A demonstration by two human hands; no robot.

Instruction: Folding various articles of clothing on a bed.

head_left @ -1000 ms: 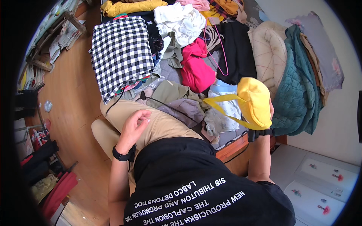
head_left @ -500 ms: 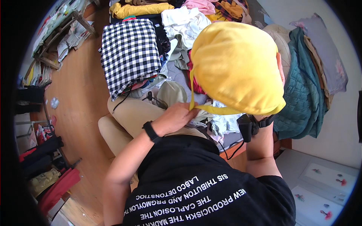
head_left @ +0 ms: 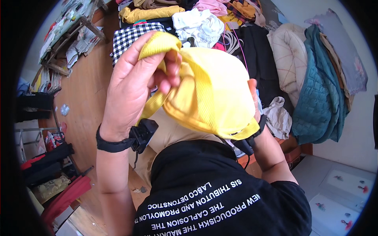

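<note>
A rounded yellow cloth bag [head_left: 224, 86] with a wide woven strap [head_left: 159, 42] is held up in front of my chest, over my lap. My left hand [head_left: 136, 78] is closed around a looped part of the strap at the bag's left end. Behind the bag's right side is my right hand [head_left: 255, 98], closed on it; the thumb shows at the edge and most of the fingers are hidden. Another length of strap hangs below my left fingers. Black bands with small dark devices sit on both wrists.
Beyond the bag lie a black-and-white checked cloth [head_left: 128, 39], a white garment [head_left: 199, 25] and a yellow roll [head_left: 151, 15]. At right are black trousers [head_left: 262, 59], a cream quilt [head_left: 289, 59] and a teal quilt [head_left: 319, 94]. A wooden stand [head_left: 84, 23] and a clothes rack [head_left: 39, 129] are at left.
My left hand has risen and moved left with the strap. The bag has turned and shifted left, uncovering the black trousers. My right thumb now shows at its right edge.
</note>
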